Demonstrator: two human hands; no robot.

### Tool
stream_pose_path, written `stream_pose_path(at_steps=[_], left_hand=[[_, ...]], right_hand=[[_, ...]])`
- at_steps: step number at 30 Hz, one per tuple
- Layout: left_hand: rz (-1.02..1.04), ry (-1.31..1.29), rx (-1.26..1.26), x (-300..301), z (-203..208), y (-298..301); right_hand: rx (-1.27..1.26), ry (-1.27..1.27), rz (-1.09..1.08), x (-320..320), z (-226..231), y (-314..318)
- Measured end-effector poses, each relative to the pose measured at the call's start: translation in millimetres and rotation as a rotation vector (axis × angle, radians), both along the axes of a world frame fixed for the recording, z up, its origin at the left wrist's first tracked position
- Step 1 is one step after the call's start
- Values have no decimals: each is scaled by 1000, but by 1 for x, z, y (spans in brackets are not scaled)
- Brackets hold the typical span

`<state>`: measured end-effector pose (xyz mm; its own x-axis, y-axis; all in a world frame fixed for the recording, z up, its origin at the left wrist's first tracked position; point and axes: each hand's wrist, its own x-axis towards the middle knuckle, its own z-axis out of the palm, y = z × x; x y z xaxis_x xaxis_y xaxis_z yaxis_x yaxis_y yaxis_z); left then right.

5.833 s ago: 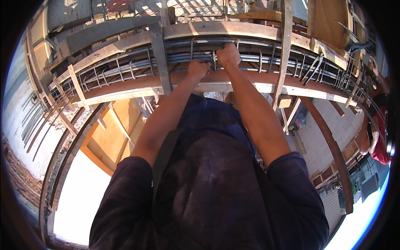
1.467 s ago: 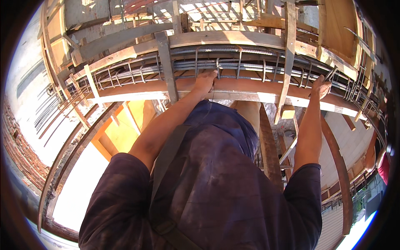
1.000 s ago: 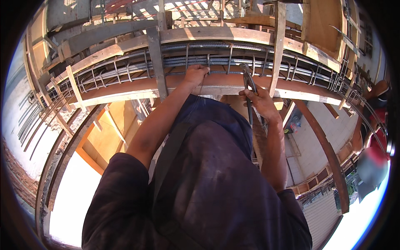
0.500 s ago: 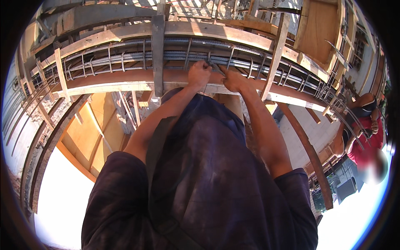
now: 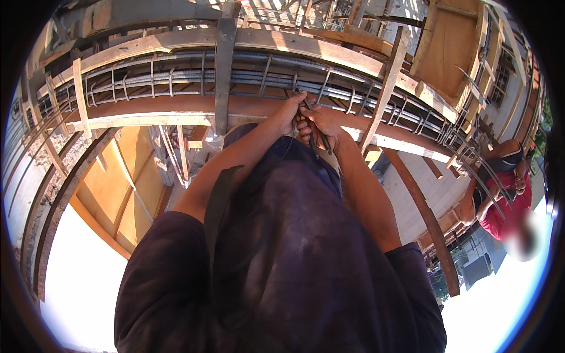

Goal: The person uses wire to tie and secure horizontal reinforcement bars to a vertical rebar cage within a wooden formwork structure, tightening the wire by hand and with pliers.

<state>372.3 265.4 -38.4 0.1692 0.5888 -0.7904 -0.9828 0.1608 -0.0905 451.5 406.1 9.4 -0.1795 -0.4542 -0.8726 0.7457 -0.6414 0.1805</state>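
My right hand (image 5: 325,125) is closed around dark pincers (image 5: 322,140), whose handles slant down past the palm. Close against it, my left hand (image 5: 289,113) is pinched shut near the tool's upper end. Whatever its fingers hold is hidden, though a thin dark wire seems to hang below. Both hands are at the near side of a long rebar cage (image 5: 247,77), made of lengthwise bars with stirrups around them. The cage lies in a wooden trough; its near board (image 5: 176,109) passes just beneath my wrists.
Wooden crosspieces span the trough left (image 5: 224,76) and right (image 5: 385,88) of my hands. Plywood panels (image 5: 126,182) stand below left. At the far right, another person in a red shirt (image 5: 500,203) is beside protruding bars. A brown post (image 5: 426,217) slants down at right.
Both hands have drawn together and slightly down toward me. The pincers have swung so their handles point down to the right. The view has shifted a little.
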Motion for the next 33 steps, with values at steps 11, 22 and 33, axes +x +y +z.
stream_pose_path(at_steps=[11,22,33], left_hand=[[401,169,-353,46,-21,54],[459,-158,-1,32,-17,26],[362,-2,-244,48,-11,53]], right_hand=[[1295,470,1523,14,68,-21],[335,-49,225,5,89,-17],[1092,336,1313,33,46,-13]])
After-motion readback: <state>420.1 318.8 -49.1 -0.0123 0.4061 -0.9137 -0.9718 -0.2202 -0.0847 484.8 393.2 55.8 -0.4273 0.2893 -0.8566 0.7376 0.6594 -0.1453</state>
